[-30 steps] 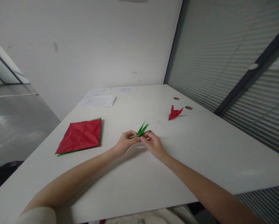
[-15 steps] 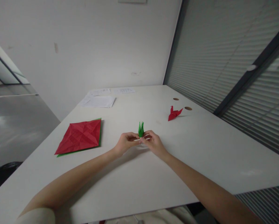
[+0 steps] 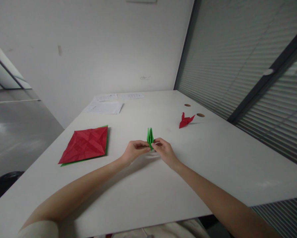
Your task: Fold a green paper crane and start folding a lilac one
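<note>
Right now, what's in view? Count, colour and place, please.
Folded paper: one, green, between both hands.
Paper bird: one, red, table's right side.
Creased sheet: one, red, table's left side.
Underlying paper: count unclear, green, beneath that sheet.
Papers: several, white, table's far left.
Table: one, white, under the hands.
Holes: two, brown, table's far right.
Wall: one, white, behind table.
Blinds: count unclear, grey, right.
Floor: one, grey, left.
Glossy item: one, black, lower left.
Clothing: count unclear, beige, bottom edge.
Forearms: two, bare, over table.
Left hand: one, bare, holding folded paper.
Right hand: one, bare, holding folded paper.
</note>
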Tool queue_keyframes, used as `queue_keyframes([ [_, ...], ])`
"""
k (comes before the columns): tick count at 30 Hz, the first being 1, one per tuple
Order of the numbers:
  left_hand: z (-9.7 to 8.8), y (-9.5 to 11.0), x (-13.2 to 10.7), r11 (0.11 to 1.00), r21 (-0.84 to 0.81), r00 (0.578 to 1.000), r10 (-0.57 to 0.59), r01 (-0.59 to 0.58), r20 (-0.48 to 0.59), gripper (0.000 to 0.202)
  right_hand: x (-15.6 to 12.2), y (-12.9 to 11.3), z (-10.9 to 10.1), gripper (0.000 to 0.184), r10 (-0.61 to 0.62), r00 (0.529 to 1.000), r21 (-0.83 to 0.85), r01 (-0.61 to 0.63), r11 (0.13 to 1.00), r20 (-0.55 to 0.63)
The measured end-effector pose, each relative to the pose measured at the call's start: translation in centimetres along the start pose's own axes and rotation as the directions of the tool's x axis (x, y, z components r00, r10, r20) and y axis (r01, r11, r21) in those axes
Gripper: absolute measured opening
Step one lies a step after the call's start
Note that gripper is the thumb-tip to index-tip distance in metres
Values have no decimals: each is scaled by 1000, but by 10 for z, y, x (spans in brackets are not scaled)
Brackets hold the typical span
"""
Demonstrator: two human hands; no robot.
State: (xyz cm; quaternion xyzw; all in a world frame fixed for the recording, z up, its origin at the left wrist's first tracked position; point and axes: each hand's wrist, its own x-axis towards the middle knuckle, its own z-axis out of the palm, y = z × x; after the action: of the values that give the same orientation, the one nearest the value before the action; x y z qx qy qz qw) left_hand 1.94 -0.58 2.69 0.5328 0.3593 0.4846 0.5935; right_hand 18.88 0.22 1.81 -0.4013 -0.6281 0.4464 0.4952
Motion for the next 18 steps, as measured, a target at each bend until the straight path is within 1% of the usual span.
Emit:
queue_keyframes([
  [5,1,4,-2,998,62,998,16,-20,63,32,0,3,1,33,31,1000,44,-31,999,5],
  [7,1,6,-2,996,83,997,27,-32,66,29,0,2,0,31,40,999,45,-40,998,-1],
  [10,-1,5,-1,995,84,999,47,-49,25,24,0,-2,0,24,52,999,62,-52,997,1],
  [13,-4,1,0,997,59,999,44,-42,-20,21,0,-3,0,18,82,997,101,-82,991,11],
  [16,-6,-3,2,999,12,997,41,-41,-66,19,1,-1,0,16,118,993,139,-118,983,10],
  [18,-6,-5,2,999,-13,997,35,-36,-66,17,1,1,1,17,146,989,186,-145,972,11],
])
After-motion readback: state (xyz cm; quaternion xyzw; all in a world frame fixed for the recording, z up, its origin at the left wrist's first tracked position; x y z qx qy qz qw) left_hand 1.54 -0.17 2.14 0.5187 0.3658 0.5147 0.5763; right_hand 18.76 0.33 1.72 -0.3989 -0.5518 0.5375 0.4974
